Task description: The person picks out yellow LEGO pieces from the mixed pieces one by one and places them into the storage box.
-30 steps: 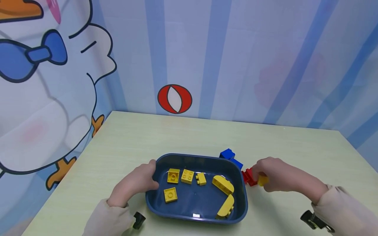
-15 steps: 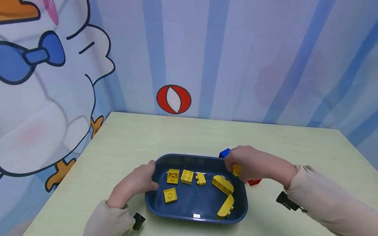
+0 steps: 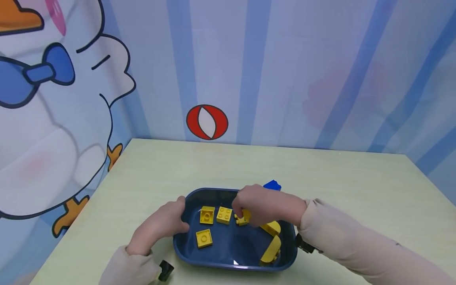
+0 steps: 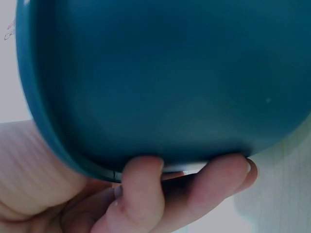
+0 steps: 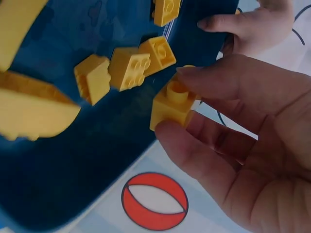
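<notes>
A dark blue tray (image 3: pixel 231 255) sits near the table's front, with several yellow toy bricks (image 3: pixel 204 238) lying in it. My left hand (image 3: pixel 160 223) grips the tray's left rim; in the left wrist view its fingers (image 4: pixel 142 194) curl at the tray wall. Over the middle of the tray, my right hand (image 3: pixel 267 206) pinches a small yellow toy brick (image 5: pixel 169 109) between thumb and fingers. Two long rounded yellow bricks (image 3: pixel 271 250) lie at the tray's right end, one partly covered by the right hand.
A blue brick (image 3: pixel 272 185) lies on the pale table (image 3: pixel 185 162) just behind the tray. Dark wrist cameras stick out below both sleeves (image 3: pixel 331 225). A printed cloth with stripes and a red ball (image 3: pixel 207 122) stands behind the table.
My right hand has carried the yellow brick left, from beside the red bricks to over the tray. The red bricks are now hidden by the right arm. The left hand stays on the rim.
</notes>
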The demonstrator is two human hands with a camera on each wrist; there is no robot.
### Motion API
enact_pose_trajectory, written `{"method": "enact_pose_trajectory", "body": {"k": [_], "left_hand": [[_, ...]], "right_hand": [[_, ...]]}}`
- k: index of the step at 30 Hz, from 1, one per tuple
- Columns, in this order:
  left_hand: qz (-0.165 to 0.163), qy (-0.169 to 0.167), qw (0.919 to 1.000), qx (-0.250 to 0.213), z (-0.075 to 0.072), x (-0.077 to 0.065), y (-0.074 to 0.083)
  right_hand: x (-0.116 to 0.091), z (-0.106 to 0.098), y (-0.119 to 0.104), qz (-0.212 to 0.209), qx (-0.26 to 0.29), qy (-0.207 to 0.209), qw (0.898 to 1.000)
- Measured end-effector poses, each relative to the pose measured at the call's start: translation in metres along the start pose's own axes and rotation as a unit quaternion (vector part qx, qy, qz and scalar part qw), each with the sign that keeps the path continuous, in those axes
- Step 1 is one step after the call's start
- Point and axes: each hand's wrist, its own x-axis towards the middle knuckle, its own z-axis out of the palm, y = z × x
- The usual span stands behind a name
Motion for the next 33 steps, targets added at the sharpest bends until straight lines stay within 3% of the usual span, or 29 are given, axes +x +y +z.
{"method": "enact_pose_trajectory", "body": {"k": [11, 20, 33], "left_hand": [[0.029, 0.018, 0.9994, -0.007, 0.000, -0.002, -0.001], [0.032, 0.018, 0.9993, 0.000, 0.000, -0.002, -0.001], [0.030, 0.011, 0.9995, -0.002, -0.001, -0.001, -0.001]], "right_hand": [[0.029, 0.016, -0.014, -0.019, 0.013, -0.034, 0.999], [0.048, 0.038, -0.016, -0.044, 0.020, -0.065, 0.997], [0.055, 0.052, -0.016, -0.080, -0.011, -0.080, 0.994]]}}
